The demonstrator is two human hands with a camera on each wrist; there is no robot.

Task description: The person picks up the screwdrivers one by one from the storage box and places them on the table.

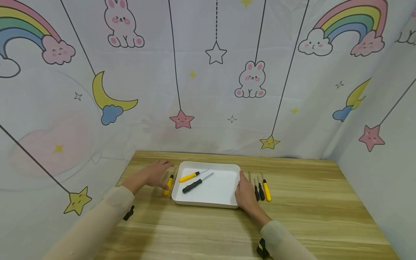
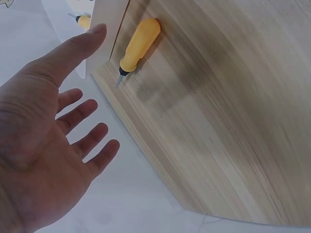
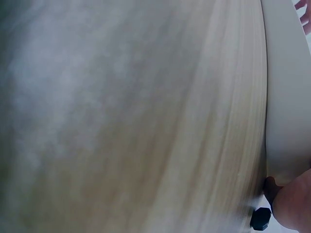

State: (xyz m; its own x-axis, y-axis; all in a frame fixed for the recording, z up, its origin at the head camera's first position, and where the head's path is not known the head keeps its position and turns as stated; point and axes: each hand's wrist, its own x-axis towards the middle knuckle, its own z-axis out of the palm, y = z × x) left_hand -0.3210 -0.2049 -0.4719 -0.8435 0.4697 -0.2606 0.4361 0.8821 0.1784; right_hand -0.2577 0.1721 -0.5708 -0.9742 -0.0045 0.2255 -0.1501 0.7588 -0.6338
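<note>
A shallow white tray [image 1: 211, 203] lies on the wooden table, holding a yellow-handled screwdriver [image 1: 189, 177] and a black-handled screwdriver [image 1: 192, 186]. My right hand [image 1: 246, 193] grips the tray at its near right corner, fingers along the right wall. In the right wrist view only part of that hand [image 3: 294, 201] shows, beside the tray wall [image 3: 289, 97]. My left hand [image 1: 156, 175] hovers left of the tray, fingers spread and thumb apart. Close by it, another yellow-handled screwdriver [image 2: 138, 46] lies on the table; in the left wrist view nothing is in the palm.
To the right of the tray several screwdrivers lie side by side, among them a yellow-handled one [image 1: 266, 190] and a black-handled one [image 1: 261, 193]. The wooden table [image 1: 312, 209] ends at a patterned curtain [image 1: 211, 137] behind it.
</note>
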